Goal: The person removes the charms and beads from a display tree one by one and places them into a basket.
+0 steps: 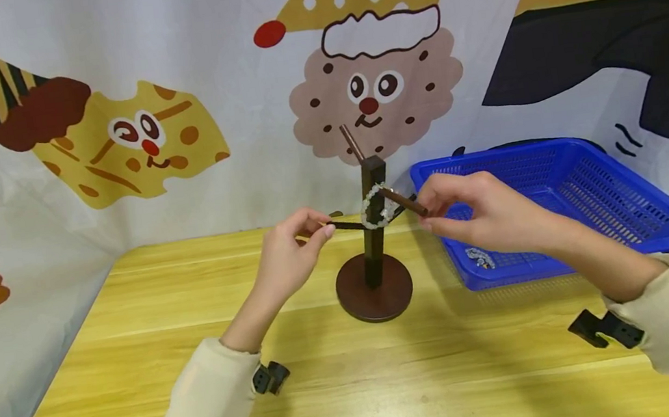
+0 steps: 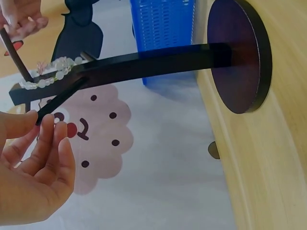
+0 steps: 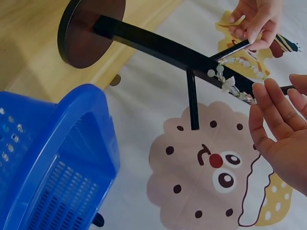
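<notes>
A dark wooden stand (image 1: 375, 259) with a round base and several pegs stands upright on the table. A bracelet (image 1: 366, 213) of pale, clear beads hangs around a front peg (image 1: 403, 201), close against the post; pinkish beads and a white charm show on the bracelet (image 3: 229, 84) in the right wrist view. My left hand (image 1: 292, 251) pinches the tip of the left peg (image 2: 62, 99) between thumb and fingertips. My right hand (image 1: 480, 212) is at the free end of the front peg, its fingers (image 3: 274, 103) fairly straight and thumb apart from them.
A blue plastic basket (image 1: 649, 200) stands at the right, behind my right hand. Another beaded bracelet (image 1: 480, 258) lies in its near left corner. The wooden table (image 1: 197, 307) meets a printed cloth (image 1: 255, 107) at the back.
</notes>
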The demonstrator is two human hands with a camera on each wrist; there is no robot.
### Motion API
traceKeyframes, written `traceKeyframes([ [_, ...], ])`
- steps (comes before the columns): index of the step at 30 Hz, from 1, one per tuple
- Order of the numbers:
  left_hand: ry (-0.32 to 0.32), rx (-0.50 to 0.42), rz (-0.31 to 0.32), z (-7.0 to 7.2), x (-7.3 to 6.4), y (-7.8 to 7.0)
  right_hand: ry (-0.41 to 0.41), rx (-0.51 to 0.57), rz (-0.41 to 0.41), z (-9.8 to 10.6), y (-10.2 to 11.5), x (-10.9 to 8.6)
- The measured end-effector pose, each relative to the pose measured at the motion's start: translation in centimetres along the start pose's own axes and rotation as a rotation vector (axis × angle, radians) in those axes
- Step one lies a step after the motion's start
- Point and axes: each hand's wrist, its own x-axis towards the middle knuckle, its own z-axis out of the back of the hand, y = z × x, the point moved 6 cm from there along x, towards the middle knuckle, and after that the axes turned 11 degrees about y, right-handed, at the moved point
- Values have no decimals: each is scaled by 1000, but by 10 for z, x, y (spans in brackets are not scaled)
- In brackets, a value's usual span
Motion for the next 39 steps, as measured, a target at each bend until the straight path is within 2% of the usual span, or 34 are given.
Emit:
traceKeyframes([
  [6,8,-12,4,3,4,2,8,13,51,-5,8,5],
  [15,35,-25,57,5,6,6,36,25,60,-10,14,9],
  [21,46,-29,57,4,6,7,27,5,61,-9,10,8],
  [30,48,-29,54,3,6,7,14,6,-46,-8,-7,11],
  [39,49,-31,57,3,6,7,7,59,-172,-13,-23,18],
])
